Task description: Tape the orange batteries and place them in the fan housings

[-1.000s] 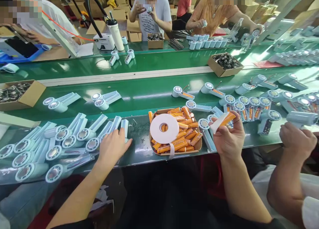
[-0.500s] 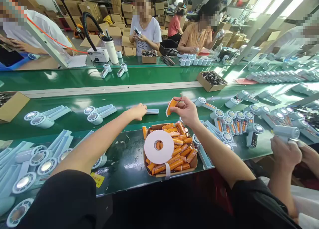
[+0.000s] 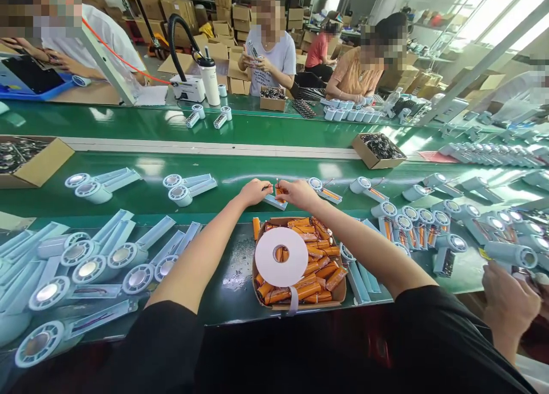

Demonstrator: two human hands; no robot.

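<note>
In front of me lies a light blue handheld fan housing (image 3: 277,202), its trough-like handle showing while the round end is hidden under my left hand (image 3: 255,193). The left fingers are closed over it; something small and dark shows at their tips. My right hand (image 3: 299,194) pinches an orange-wrapped battery (image 3: 280,191) right above the open handle. Whether the battery touches the handle, I cannot tell. Nearer to me, a cardboard box (image 3: 300,306) holds several orange batteries (image 3: 328,266), with a white tape roll (image 3: 266,257) lying on top.
Fan housings (image 3: 90,268) crowd the left bench; others with orange batteries (image 3: 403,222) fill the right. Cardboard boxes of small dark parts (image 3: 380,148) stand on the green belt (image 3: 206,164). A co-worker's hands (image 3: 510,297) hold a fan at right; other people sit opposite.
My right hand has brought the battery left and down to the housing, beside my left hand. The housing's handle now points more toward me. The view has shifted.
</note>
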